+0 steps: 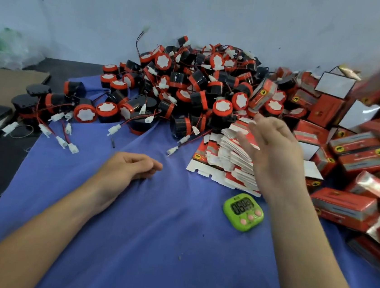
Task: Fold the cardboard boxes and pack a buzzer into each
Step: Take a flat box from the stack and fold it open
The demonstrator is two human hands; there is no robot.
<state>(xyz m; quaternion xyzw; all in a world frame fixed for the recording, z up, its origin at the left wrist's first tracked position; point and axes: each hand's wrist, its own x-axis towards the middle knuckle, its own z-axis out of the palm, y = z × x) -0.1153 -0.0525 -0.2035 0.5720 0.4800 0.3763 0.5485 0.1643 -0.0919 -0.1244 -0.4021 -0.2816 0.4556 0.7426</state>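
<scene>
Left hand [129, 165]: rests on the blue cloth [149, 245], well short of the heaps; grip loose, fingers curled under, holding nothing.
Right hand [275, 151]: raised over the stack of flat box blanks [225, 148], fingers spread and slightly blurred; grip wide open with nothing in it. Whether it touches the stack cannot be told.
In the way: the right hand and forearm hide the stack's right side.
Around: a green digital timer [243, 211] lies on the cloth just beside the stack's near end. A clear plastic bag [8, 49] and a brown cardboard sheet [1, 84] lie off the cloth at far left.
Buzzers [191, 84]: a heap against the wall [199, 14], left of the blanks, lying every way, some round faces up. Wires with white plugs trail toward the near left.
Blanks: lying flat and fanned, the stack's long axis running far to near.
Folded boxes [361, 149]: tumbled pile at right, pointing all ways.
</scene>
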